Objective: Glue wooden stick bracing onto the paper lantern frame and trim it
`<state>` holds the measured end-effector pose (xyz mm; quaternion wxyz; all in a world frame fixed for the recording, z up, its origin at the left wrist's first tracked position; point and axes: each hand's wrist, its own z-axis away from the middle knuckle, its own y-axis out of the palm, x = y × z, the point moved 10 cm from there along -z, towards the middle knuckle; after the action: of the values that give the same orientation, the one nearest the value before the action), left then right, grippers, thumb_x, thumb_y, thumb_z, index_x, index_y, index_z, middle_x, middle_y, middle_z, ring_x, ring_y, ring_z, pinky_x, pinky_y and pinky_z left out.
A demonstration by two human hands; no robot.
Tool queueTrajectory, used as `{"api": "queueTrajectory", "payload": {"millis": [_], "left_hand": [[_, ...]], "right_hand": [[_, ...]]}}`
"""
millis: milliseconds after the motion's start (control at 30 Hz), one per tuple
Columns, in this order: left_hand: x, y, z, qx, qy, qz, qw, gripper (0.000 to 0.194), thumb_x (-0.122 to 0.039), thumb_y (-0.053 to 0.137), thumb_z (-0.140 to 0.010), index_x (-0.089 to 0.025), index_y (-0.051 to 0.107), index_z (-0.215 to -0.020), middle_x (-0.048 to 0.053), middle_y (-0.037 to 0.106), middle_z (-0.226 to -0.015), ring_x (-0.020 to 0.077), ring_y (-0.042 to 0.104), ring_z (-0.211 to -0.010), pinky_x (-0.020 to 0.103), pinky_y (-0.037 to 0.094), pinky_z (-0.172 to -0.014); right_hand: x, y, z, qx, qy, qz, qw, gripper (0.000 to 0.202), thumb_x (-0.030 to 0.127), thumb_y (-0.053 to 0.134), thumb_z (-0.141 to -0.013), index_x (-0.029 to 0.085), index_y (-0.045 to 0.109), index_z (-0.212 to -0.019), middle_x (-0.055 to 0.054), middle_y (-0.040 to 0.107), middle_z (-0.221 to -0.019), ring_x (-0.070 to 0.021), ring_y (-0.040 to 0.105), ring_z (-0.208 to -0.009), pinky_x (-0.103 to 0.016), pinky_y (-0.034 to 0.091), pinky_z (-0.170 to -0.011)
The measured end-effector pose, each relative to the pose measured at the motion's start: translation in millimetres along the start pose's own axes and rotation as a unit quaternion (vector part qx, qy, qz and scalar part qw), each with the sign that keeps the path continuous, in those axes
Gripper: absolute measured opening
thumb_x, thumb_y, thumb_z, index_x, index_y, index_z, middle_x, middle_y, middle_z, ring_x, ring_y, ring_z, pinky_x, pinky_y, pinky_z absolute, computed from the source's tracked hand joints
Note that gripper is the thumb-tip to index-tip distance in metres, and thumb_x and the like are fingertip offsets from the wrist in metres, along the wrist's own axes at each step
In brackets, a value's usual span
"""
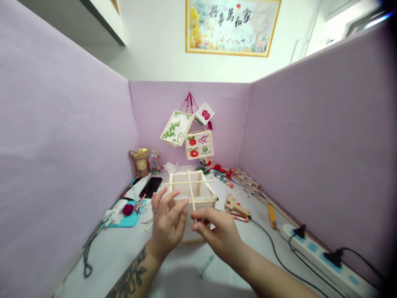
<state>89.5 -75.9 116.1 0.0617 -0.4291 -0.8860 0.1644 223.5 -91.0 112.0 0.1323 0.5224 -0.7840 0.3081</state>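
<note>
A box-shaped frame of thin wooden sticks (pixel 192 201) with pale panels stands in front of me, its top uncovered. One wooden stick (pixel 191 188) runs lengthwise above the top, and another stick (pixel 176 183) lies crosswise, the two forming a cross. My right hand (pixel 217 231) pinches the near end of the lengthwise stick between thumb and fingers. Beside it, my left hand (pixel 169 221) is raised at the box's near left side, fingers apart and curved, with nothing visible in it.
A glue gun (pixel 235 205) lies right of the box, its cord running toward a power strip (pixel 325 256). A phone (pixel 151 187), a magenta yarn ball (pixel 128 210) and a blue sheet (pixel 124 221) are left. Decorated lantern boxes (pixel 199 145) hang behind. Purple partitions (pixel 307 136) enclose the table.
</note>
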Motion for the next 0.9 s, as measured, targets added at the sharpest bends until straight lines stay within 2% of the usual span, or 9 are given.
{"api": "queueTrajectory", "payload": {"millis": [267,567,900], "left_hand": [[-6.1,2.8,-2.0,0.021,0.002,-0.013,1.000,0.032,-0.013,0.058,-0.084,-0.027,0.066,-0.112,0.010,0.048,-0.132,0.0355,0.028,-0.136,0.064,0.013,-0.110],[-5.1,4.9,-2.1,0.026,-0.002,-0.018,0.999,0.032,-0.015,0.060,-0.084,-0.029,0.067,-0.112,0.010,0.046,-0.135,0.0357,0.025,-0.138,0.063,0.012,-0.111],[-2.2,0.5,-0.9,-0.002,-0.006,-0.015,1.000,0.031,-0.010,0.058,-0.084,-0.024,0.064,-0.111,0.011,0.052,-0.128,0.0343,0.031,-0.136,0.062,0.016,-0.110]], "right_hand": [[3.8,-2.0,0.6,-0.009,-0.020,-0.003,1.000,0.011,0.028,0.061,-0.089,0.019,0.068,-0.091,-0.001,0.073,-0.072,-0.0107,0.065,-0.059,-0.018,0.050,-0.057],[7.3,-10.1,-5.7,-0.021,-0.018,0.003,1.000,0.010,0.026,0.063,-0.088,0.019,0.069,-0.092,-0.001,0.074,-0.075,-0.0103,0.065,-0.060,-0.017,0.051,-0.058],[7.4,-14.7,-7.5,-0.022,-0.013,0.007,1.000,0.008,0.025,0.065,-0.087,0.019,0.069,-0.091,-0.001,0.074,-0.078,-0.0113,0.067,-0.064,-0.018,0.052,-0.061]]}}
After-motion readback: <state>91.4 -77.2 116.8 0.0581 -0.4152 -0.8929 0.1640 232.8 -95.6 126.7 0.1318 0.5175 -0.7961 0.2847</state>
